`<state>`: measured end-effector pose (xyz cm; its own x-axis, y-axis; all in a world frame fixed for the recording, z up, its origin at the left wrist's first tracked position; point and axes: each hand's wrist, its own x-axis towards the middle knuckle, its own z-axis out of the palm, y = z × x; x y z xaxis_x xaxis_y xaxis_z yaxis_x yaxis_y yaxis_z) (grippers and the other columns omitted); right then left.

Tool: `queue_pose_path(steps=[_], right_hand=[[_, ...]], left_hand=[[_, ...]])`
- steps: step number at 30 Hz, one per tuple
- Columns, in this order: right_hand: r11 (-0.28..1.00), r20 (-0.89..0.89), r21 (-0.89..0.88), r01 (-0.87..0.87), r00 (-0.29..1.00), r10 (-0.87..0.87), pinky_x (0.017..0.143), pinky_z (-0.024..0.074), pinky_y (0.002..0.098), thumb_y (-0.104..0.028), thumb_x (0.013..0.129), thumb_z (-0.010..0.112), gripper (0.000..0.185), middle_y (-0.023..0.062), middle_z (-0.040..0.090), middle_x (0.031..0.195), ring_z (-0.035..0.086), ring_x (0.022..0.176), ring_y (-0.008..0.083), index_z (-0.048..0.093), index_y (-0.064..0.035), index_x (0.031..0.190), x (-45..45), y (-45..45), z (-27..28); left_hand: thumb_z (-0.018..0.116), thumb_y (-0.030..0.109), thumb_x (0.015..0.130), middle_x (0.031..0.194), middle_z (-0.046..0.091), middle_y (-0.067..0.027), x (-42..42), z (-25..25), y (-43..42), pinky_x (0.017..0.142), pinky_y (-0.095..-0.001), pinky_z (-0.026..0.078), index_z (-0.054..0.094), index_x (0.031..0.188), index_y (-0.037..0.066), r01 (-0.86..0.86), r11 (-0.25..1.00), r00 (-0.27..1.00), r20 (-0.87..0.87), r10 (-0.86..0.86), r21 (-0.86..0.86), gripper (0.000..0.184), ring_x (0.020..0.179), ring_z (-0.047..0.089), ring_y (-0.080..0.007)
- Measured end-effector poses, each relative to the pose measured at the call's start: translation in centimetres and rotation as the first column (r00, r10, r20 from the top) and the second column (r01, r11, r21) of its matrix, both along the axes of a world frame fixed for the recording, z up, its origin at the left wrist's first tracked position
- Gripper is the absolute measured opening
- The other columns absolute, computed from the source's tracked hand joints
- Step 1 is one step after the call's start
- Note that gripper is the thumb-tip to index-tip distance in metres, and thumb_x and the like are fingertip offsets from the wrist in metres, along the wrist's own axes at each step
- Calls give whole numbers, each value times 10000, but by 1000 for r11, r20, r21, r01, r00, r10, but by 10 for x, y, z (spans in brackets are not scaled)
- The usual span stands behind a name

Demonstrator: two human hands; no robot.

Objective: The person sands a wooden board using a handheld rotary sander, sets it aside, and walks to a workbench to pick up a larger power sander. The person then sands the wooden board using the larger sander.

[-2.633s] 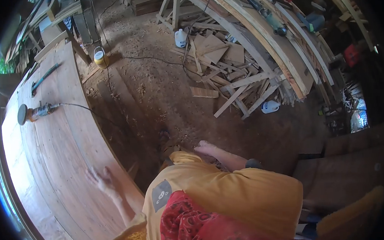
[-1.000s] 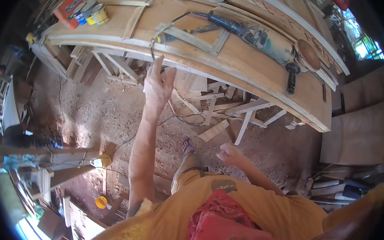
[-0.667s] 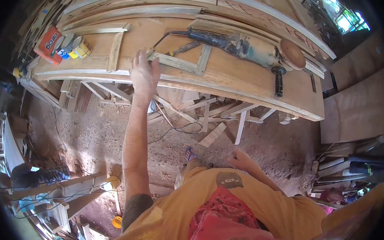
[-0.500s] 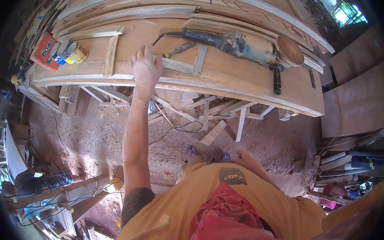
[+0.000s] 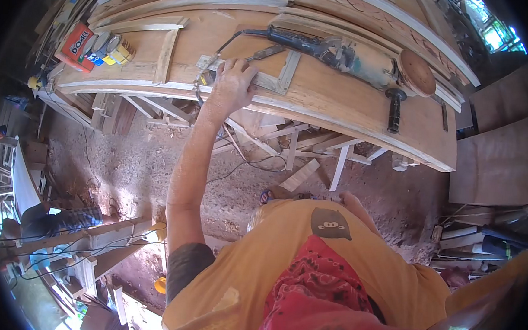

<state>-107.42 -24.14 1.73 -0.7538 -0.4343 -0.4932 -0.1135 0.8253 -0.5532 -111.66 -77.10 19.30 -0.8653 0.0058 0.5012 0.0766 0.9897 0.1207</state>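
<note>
Workshop floor (image 5: 124,155) brown and littered with offcuts; above it a long wooden worktop (image 5: 326,93) crosses the view. Left end: an orange-red box (image 5: 76,46) with tins (image 5: 121,51) just beside it, then a loose wooden strip (image 5: 168,56). Next, the dark power cord (image 5: 232,41), looping down past the front edge. Left hand (image 5: 233,84) lies over the long arm of an L-shaped wooden piece (image 5: 289,71) near that edge; fingers bent and part spread, their undersides hidden, so cannot tell whether they grip it or only rest. Judged handling: light, stiff, dry, unlikely to slip; the corner joint looks the weak spot, so best held on the long arm near the corner, not by the tip. A slim hand tool (image 5: 267,52) lies just behind it. Right hand (image 5: 357,206) low, partly behind the shirt; finger opening and contents cannot be told. Above, rightmost: power tool (image 5: 361,65) with round disc (image 5: 417,73), probably heavy at the disc end; body plus side handle (image 5: 396,109) seem the sound holds.
</note>
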Motion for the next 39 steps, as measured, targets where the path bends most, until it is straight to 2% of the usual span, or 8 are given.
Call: queue_pose_path(steps=[6,10,16,20,21,28,34,39], right_hand=[[993,21,-100,62,998,-60,864,572,479,-318,921,750,536,280,736,1049,737,997,426,622,70,1268,-15,-23,22],[962,-224,-262,-73,974,12,813,560,478,-215,912,752,443,216,713,1001,709,939,404,611,38,1247,-30,-53,41],[802,-670,-477,-358,739,-68,812,531,415,-60,837,796,481,161,648,1052,649,933,340,601,-11,1273,-54,-154,163],[846,-858,-170,-506,498,125,1031,416,545,-298,803,854,630,184,583,1284,536,1192,413,590,-36,1312,-65,-205,217],[874,-768,-51,-483,579,275,1077,369,559,-448,799,839,728,190,554,1340,492,1256,406,575,-42,1342,-71,-214,213],[707,-632,178,-684,471,615,967,451,479,-560,788,822,658,160,644,1052,596,1060,345,647,10,1068,-82,-227,234],[747,-868,-105,-656,426,253,859,447,469,-608,798,802,621,125,606,949,597,965,331,616,-47,991,-70,-199,231],[823,-940,-207,-528,342,-17,861,434,463,-599,807,805,578,109,573,888,581,926,323,611,-87,992,-69,-144,257]], left_hand=[[738,41,769,1164,621,-163,-5,-7,3,1031,-542,469,672,1127,66,-10,998,1000,7,10,-69,365,1161,573,-398],[726,35,790,1152,614,-168,-5,-12,6,1019,-532,466,662,1100,57,20,1000,999,-40,-20,-13,317,1135,566,-409],[709,14,799,1112,594,-175,-5,-14,26,1024,-545,452,612,1057,45,268,962,946,-175,-271,-43,277,1115,556,-423],[700,21,778,1124,585,-201,-4,-11,49,1050,-554,441,593,1059,21,347,937,924,-154,-349,-38,301,1144,549,-449],[696,27,774,1132,584,-208,-3,-8,54,1057,-557,438,592,1067,12,380,924,912,-153,-380,-26,311,1153,547,-455],[713,17,755,1186,584,-188,4,20,68,1091,-564,440,591,1147,23,468,883,874,-135,-468,-29,411,1193,548,-436],[728,32,848,1356,542,-263,-12,29,73,1071,-564,454,546,1396,-7,361,927,876,-376,-302,97,579,1218,544,-473],[701,104,941,1367,547,-276,-20,8,29,1053,-550,468,522,1449,4,-49,999,977,-211,44,-18,547,1239,541,-475]])
